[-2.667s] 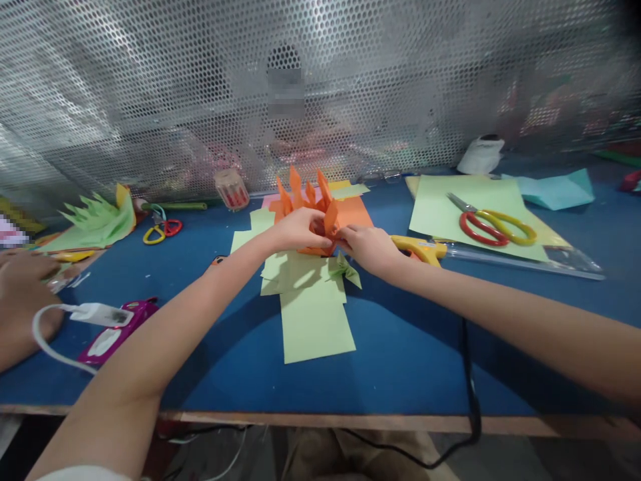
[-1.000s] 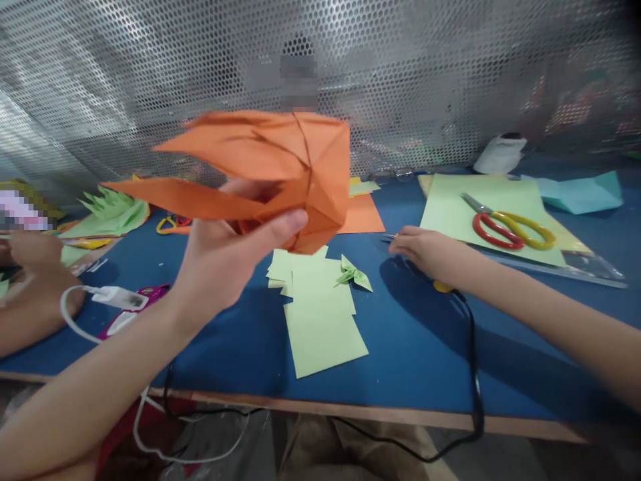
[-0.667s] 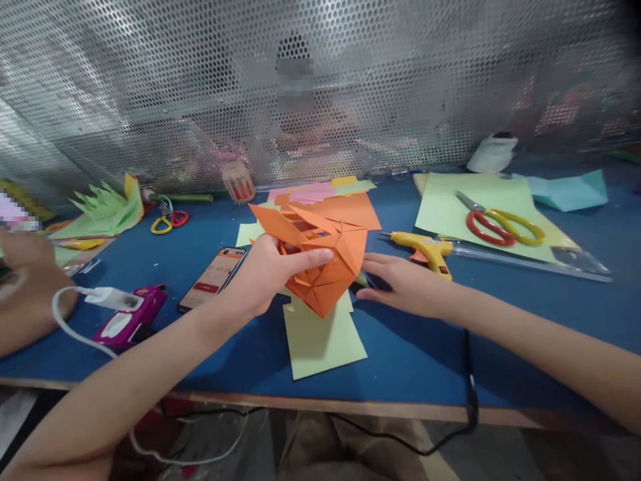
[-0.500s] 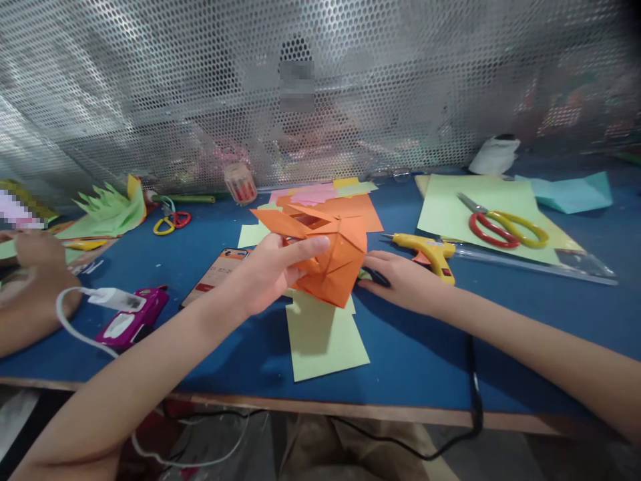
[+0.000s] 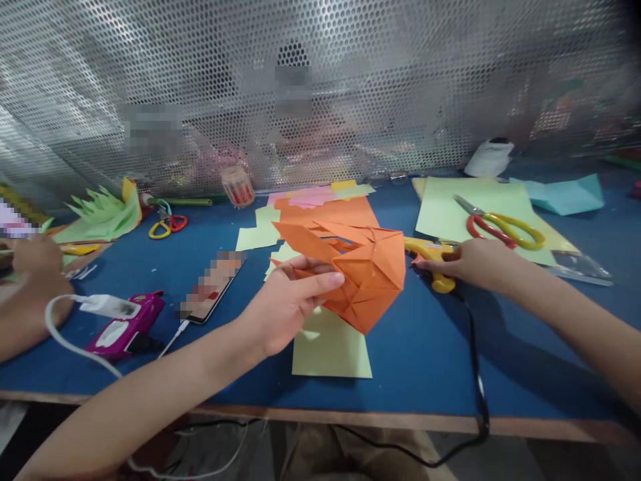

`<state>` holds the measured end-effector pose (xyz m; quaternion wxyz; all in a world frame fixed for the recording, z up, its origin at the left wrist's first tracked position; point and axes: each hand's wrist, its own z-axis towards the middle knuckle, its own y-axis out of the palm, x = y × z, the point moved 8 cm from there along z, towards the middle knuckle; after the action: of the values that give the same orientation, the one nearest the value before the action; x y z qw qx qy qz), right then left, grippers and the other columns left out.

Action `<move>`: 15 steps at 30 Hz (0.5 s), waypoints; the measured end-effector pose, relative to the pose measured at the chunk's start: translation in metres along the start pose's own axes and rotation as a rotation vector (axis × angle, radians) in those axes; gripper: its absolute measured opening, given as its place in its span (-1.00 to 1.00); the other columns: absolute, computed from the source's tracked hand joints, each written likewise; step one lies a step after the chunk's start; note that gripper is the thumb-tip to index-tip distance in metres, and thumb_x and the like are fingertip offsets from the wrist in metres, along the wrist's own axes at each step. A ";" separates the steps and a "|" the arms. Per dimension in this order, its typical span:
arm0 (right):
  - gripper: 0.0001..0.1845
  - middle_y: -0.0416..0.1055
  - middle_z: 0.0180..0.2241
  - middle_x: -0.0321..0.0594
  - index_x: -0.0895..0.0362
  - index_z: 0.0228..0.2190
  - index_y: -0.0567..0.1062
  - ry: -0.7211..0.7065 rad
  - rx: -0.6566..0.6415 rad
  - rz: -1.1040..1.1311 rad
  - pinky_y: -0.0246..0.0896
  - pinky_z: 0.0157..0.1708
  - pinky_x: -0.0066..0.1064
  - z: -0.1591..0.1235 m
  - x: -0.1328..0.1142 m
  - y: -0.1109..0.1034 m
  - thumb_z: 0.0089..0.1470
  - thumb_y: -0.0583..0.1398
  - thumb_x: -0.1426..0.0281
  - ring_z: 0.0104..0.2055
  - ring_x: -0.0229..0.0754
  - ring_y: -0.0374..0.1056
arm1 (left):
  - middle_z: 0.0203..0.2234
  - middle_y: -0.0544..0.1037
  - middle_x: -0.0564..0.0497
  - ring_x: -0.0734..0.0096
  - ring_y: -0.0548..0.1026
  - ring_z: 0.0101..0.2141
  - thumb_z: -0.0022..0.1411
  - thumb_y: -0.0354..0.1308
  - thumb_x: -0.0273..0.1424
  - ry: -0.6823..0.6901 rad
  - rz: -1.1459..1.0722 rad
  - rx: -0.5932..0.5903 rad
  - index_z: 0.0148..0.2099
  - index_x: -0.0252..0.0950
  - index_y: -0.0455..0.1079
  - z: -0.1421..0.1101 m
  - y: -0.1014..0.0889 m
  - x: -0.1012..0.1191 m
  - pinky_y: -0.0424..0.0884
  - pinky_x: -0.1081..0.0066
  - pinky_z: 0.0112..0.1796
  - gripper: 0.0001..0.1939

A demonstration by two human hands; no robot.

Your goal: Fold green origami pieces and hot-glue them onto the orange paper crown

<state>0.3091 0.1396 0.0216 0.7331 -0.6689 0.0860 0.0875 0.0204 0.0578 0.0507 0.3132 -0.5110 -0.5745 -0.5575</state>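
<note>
A folded orange paper piece (image 5: 373, 274), pointed at its left end and rounded and creased at its right, is held above the table in my left hand (image 5: 295, 300). My left thumb presses on its near side while the other fingers are partly hidden behind it. To the right, my right hand (image 5: 475, 264) is closed around the handle of a yellow glue gun (image 5: 425, 250) lying on the table. The paper piece covers the gun's nozzle. Pale green paper sheets (image 5: 333, 357) lie beneath the orange piece.
Red-and-yellow scissors (image 5: 501, 224) rest on green paper (image 5: 445, 207) at right. A phone (image 5: 215, 287), a purple power adapter (image 5: 125, 327) and small scissors (image 5: 167, 224) are at left. A co-worker's hand (image 5: 37, 260) is far left. A black cord (image 5: 473, 361) crosses the table's front edge.
My right hand has left the dark-handled item beside the orange paper and moved right onto the glue gun. My left hand has shifted the paper piece right and slightly nearer.
</note>
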 end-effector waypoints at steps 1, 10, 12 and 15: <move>-0.45 0.26 -0.76 -0.18 0.14 -0.74 0.39 0.056 -0.086 0.043 0.11 -0.60 -0.31 0.002 0.008 0.007 -0.13 0.27 -0.07 -0.67 -0.20 0.26 | -0.44 0.53 0.10 0.39 0.53 -0.27 -0.11 0.34 -0.44 -0.024 -0.041 -0.004 -0.39 -0.26 0.38 -0.001 0.001 -0.004 0.43 0.37 -0.16 -0.79; -0.73 0.47 -0.33 0.01 0.20 -0.35 0.51 0.360 -0.234 0.663 0.37 -0.34 -0.29 -0.010 0.026 0.024 -0.01 0.25 0.23 -0.30 -0.08 0.40 | -0.26 0.59 0.05 0.39 0.52 -0.11 0.14 0.19 -0.45 0.174 -0.140 0.129 -0.29 -0.28 0.46 0.009 -0.010 0.032 0.44 0.45 -0.11 -0.94; -0.78 0.47 -0.36 -0.06 0.16 -0.35 0.48 0.350 -0.257 0.891 0.39 -0.35 -0.35 -0.012 0.014 0.026 -0.06 0.23 0.29 -0.30 -0.11 0.41 | -0.28 0.60 0.05 0.39 0.54 -0.14 0.16 0.16 -0.46 0.299 -0.078 0.083 -0.29 -0.29 0.48 0.010 -0.007 0.056 0.45 0.48 -0.16 -0.92; -0.80 0.41 -0.46 -0.18 0.11 -0.39 0.44 0.313 -0.297 1.182 0.37 -0.48 -0.46 -0.015 -0.006 0.026 -0.17 0.23 0.36 -0.44 -0.23 0.35 | -0.30 0.62 0.03 0.35 0.55 -0.17 0.20 0.14 -0.44 0.419 0.210 -0.008 -0.28 -0.30 0.52 0.006 0.004 0.076 0.45 0.45 -0.16 -0.88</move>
<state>0.2967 0.1267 -0.0036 0.4387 -0.6080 0.5345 0.3901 0.0040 0.0811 0.1219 0.4797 -0.4423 -0.4385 -0.6181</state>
